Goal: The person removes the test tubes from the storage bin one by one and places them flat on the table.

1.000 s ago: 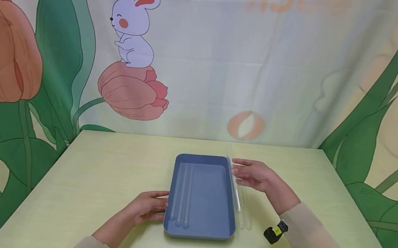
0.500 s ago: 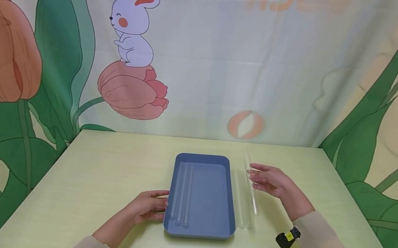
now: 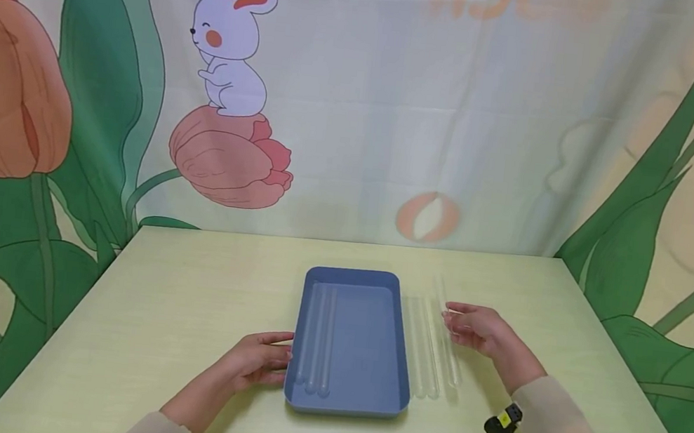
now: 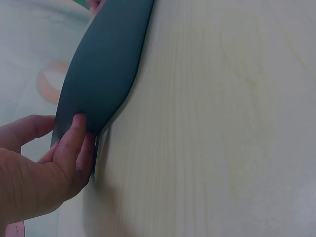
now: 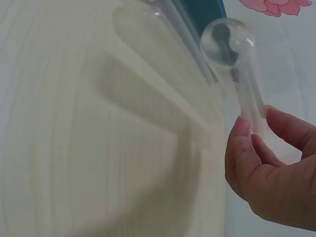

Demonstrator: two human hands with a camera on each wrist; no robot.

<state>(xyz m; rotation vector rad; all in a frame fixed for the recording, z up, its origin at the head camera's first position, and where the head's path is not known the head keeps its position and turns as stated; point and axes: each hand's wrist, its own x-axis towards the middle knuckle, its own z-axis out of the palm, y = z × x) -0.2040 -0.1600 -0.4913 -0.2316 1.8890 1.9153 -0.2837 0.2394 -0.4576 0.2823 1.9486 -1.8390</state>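
In the head view my right hand [image 3: 476,329] pinches a clear test tube [image 3: 451,361] between thumb and fingers, to the right of the tray. The right wrist view shows the tube's rounded end [image 5: 228,42] pointing away from the fingers, above the table. Beside it, several similar clear tubes [image 3: 424,352] lie parallel on the table along the tray's right side. My left hand [image 3: 258,361] touches the left wall of the blue tray [image 3: 359,405], its fingers [image 4: 74,136] against the outer wall. Three clear tubes [image 3: 316,340] lie side by side in the tray's left part.
The pale wood-grain table [image 3: 200,286] runs back to a printed curtain [image 3: 359,105] with a rabbit and tulips. A small black device [image 3: 503,423] sits at the right wrist.
My right hand has carried the tube from the tray's right rim to the right, past the tubes on the table, and slightly nearer and lower. My left hand stays at the tray.
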